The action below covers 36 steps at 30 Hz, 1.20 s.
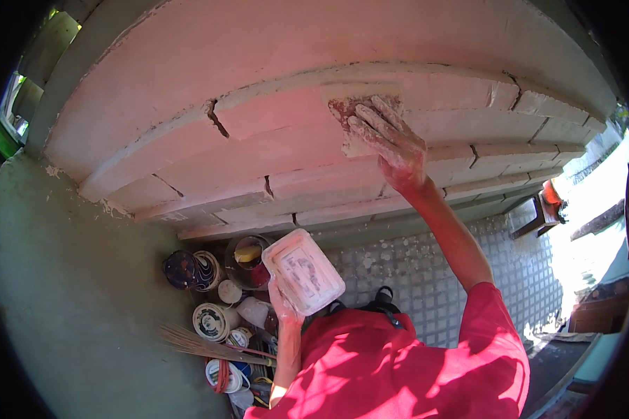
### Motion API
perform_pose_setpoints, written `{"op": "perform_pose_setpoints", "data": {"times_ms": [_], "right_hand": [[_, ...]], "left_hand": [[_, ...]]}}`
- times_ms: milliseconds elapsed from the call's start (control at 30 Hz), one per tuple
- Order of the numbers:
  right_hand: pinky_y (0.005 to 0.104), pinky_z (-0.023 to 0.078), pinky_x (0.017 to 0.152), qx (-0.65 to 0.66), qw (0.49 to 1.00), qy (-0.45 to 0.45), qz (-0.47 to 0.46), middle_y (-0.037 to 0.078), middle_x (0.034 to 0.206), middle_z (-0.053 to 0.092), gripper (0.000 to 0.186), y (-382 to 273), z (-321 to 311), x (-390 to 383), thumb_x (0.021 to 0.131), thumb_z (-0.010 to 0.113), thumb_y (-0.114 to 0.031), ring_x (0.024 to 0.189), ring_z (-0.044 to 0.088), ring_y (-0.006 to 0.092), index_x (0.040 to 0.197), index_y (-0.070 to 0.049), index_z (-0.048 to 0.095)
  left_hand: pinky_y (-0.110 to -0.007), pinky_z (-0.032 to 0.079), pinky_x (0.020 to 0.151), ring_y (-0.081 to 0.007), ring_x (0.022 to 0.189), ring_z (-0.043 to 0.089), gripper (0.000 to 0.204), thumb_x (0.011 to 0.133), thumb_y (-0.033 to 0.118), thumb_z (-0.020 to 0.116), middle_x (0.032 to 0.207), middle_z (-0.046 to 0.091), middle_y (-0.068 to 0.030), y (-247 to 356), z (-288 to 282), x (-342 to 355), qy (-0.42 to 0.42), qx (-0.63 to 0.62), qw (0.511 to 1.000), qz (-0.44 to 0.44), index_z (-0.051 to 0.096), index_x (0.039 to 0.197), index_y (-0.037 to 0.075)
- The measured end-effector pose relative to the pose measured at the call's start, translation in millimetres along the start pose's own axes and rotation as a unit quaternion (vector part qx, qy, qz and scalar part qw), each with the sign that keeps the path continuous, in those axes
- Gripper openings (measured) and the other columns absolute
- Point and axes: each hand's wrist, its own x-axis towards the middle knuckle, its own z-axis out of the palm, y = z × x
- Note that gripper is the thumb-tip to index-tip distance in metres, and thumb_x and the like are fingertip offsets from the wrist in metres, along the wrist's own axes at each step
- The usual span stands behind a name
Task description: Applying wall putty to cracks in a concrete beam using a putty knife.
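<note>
My right hand [391, 143], its fingers coated in pale powder or paste, is raised to the pink wall [272, 42]. Its fingers lie along a thin squarish plate [342, 108], stained brown and smeared off-white, held flat against the wall's upper ledge [258, 119]. The thumb is hidden. Lower down, my left hand [284, 305] grips the near left side of a pale rectangular plastic tub [304, 272], which is tilted and smeared with whitish residue. Part of that hand is behind the tub.
Stepped ledges with dark cracks run across the wall. Lower left, buckets [211, 321], a bundle of thin sticks [203, 343] and a coil of red cord [222, 377] crowd beside a green wall [84, 279]. A wooden stool [538, 218] stands on the patterned floor [426, 265] at right.
</note>
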Motion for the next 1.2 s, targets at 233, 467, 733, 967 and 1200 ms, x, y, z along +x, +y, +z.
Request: {"op": "perform_pose_setpoints", "data": {"times_ms": [233,467,733,967,1200], "right_hand": [[0.0361,0.054,0.089,0.026,0.997,0.066,0.034,0.013,0.116,0.064,0.042,-6,-12,-1,0.077,0.052,0.009,0.109,0.061,0.0299,0.115,-0.004,0.065],[0.0332,0.057,0.081,0.217,0.869,0.244,0.372,0.015,0.125,0.057,0.030,-13,4,-36,0.095,0.048,-0.003,0.101,0.059,0.0180,0.123,0.005,0.056],[0.0371,0.051,0.089,0.138,0.925,0.211,0.284,0.021,0.115,0.063,0.039,-70,79,-9,0.083,0.045,0.006,0.106,0.063,0.0337,0.119,0.005,0.058],[0.0364,0.048,0.093,0.173,0.931,0.174,0.269,0.020,0.116,0.063,0.037,-102,73,-1,0.082,0.046,0.006,0.111,0.060,0.0347,0.116,0.005,0.060],[0.0363,0.049,0.092,0.125,0.908,0.237,0.321,0.020,0.115,0.064,0.038,-73,70,-6,0.082,0.045,0.009,0.109,0.061,0.0327,0.117,0.005,0.061]], "left_hand": [[-0.041,0.051,0.092,-0.0254,0.106,0.061,0.046,0.098,0.035,0.032,0.122,0.059,-0.0090,0,-9,3,0.015,-0.009,1.000,0.002,0.046,0.131,0.006],[-0.042,0.052,0.090,-0.0264,0.105,0.061,0.047,0.097,0.036,0.032,0.121,0.059,-0.0089,11,-10,10,-0.007,-0.026,1.000,-0.002,0.046,0.130,0.006],[-0.042,0.052,0.090,-0.0257,0.105,0.061,0.047,0.097,0.037,0.033,0.121,0.059,-0.0090,18,-16,24,-0.021,0.004,1.000,-0.016,0.046,0.131,0.006],[-0.040,0.050,0.092,-0.0242,0.107,0.060,0.046,0.098,0.036,0.031,0.121,0.058,-0.0087,23,-19,30,-0.034,0.016,0.999,-0.013,0.046,0.130,0.006],[-0.041,0.051,0.091,-0.0249,0.105,0.061,0.047,0.098,0.038,0.032,0.121,0.059,-0.0088,32,-28,27,-0.018,-0.007,1.000,-0.006,0.046,0.131,0.007]]}}
